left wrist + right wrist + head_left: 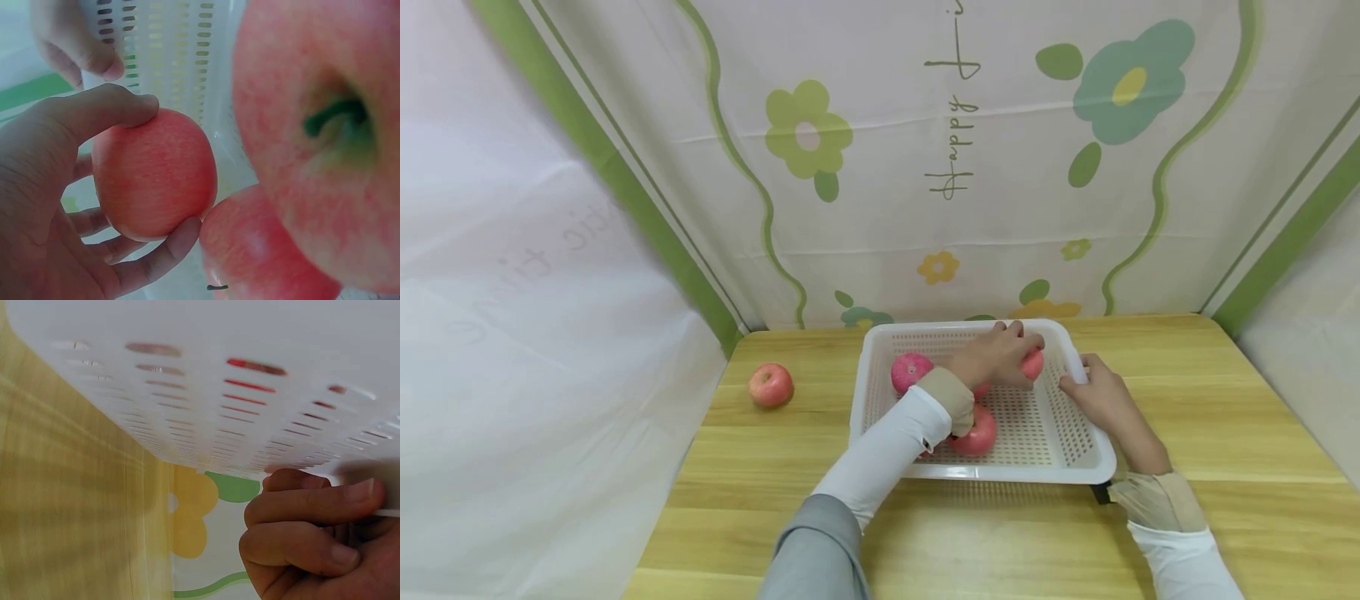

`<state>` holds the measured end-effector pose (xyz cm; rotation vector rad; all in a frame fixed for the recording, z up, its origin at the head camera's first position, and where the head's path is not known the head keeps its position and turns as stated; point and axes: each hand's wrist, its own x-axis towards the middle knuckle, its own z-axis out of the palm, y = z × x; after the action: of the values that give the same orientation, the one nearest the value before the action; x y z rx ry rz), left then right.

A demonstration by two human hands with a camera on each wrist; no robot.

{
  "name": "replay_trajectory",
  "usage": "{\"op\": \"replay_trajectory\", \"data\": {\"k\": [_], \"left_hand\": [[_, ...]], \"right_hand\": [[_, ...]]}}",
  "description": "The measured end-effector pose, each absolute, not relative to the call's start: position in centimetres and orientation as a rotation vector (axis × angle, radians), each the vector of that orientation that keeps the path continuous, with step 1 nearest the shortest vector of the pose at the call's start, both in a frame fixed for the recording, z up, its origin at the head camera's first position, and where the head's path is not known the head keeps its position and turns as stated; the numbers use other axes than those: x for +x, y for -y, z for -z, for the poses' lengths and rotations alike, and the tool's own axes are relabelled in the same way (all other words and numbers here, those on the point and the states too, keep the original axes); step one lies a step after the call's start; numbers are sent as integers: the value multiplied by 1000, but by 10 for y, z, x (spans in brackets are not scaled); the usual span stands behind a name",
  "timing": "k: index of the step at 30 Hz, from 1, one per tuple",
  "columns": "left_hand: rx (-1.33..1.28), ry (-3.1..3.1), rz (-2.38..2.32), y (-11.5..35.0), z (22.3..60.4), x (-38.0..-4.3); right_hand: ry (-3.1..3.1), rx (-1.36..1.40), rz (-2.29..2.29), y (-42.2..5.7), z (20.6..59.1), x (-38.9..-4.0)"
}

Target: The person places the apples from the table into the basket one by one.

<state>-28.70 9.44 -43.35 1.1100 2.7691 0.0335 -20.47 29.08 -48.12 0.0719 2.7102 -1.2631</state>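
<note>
A white perforated plastic basket (973, 472) stands on the wooden table with several red apples in it. My left hand (996, 358) reaches over its right part and grips an apple (156, 178), thumb on one side and fingers curled on the other. My right hand (1101, 400) holds the basket's right rim, its fingers (294, 506) curled at the edge. In the basket, a pinkish apple (911, 372) lies at the left and another apple (976, 433) near the front, partly behind my left wrist. A large apple (281, 150) looms close to the left wrist camera.
A single apple (771, 385) sits on the wooden table (752, 508), left of the basket. Behind the table hangs a white cloth (880, 208) with printed flowers. More white cloth (550, 375) encloses the left side.
</note>
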Motion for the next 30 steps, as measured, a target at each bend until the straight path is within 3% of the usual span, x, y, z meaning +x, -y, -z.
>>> {"op": "replay_trajectory", "data": {"k": [30], "left_hand": [[1067,-2736,51,-110,447,-280]], "right_hand": [[-2693,64,1272,-292,481,-204]]}}
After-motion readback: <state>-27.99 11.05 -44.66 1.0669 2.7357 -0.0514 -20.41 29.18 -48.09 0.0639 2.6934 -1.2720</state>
